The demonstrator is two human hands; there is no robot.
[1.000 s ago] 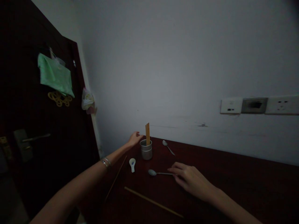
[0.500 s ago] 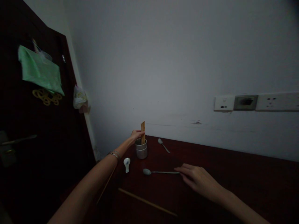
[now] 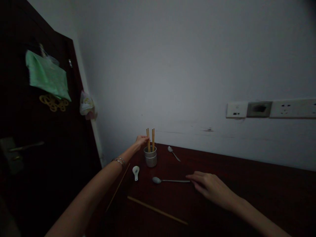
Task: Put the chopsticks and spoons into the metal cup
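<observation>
Metal cup [image 3: 151, 159] stands mid-scene, far side; your left hand [image 3: 141, 139] pinches the left chopsticks [image 3: 148, 145] inside, probably arranging them. Right hand [image 3: 206, 186] at spoon's [image 3: 172, 180] right end, grip unclear. Next move calls for light, steady fingers.

The left arm [image 3: 95, 187] enters at seven o'clock and is stretched far toward one o'clock; its left hand [image 3: 141, 140] makes a pinch. The right forearm [image 3: 254, 212] points to ten o'clock, the right hand [image 3: 212, 187] having its back upward, fingers bent, though in this dimness their grip is uncertain.
</observation>
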